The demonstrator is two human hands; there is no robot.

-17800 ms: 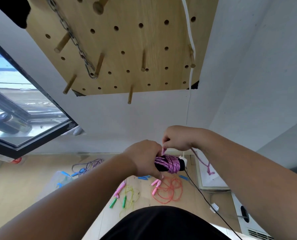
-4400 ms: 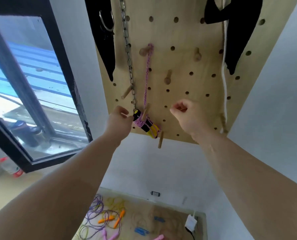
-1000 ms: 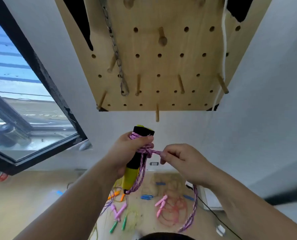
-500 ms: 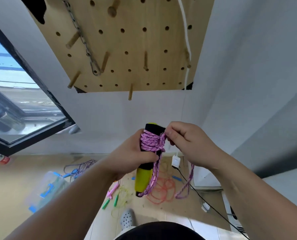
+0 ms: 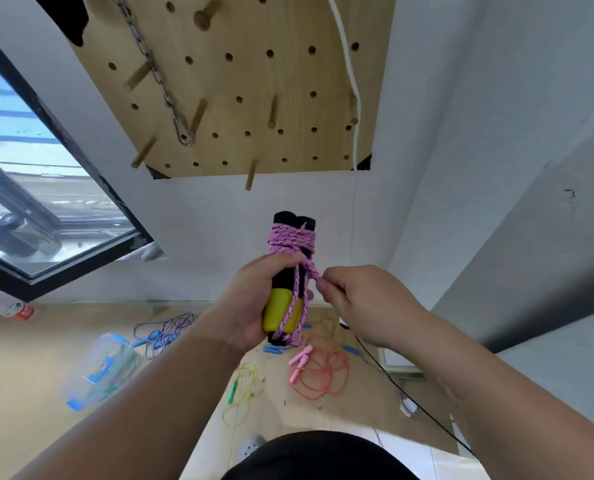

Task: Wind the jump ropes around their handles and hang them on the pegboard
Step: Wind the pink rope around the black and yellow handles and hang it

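The left hand (image 5: 250, 299) is clenched round the two handles (image 5: 281, 306), held together upright, its fingers wrapped about where the black ends meet the yellow. At three o'clock from them the right hand (image 5: 361, 303) pinches a strand of the pink rope (image 5: 290, 239) between thumb and fingertips, drawing it off the side of the handles. Above the left hand the rope lies in tight turns round the black tops. Below it, a few slack lengths hang down along the yellow part.

By my reading the winding is in hand and nearly at its end. The held strand looks like the tail being tucked or knotted. The next move calls for locking that tail so the turns do not slip, while leaving a loop free to go over a peg.

At twelve o'clock the pegboard (image 5: 240, 77) hangs on the wall, a bare peg (image 5: 250, 174) at its lower edge and a chain (image 5: 157, 74) at eleven. On the floor at six o'clock lie a red rope (image 5: 323, 375) and a yellow rope (image 5: 243, 393), and at eight a purple rope (image 5: 165, 329), all unwound.
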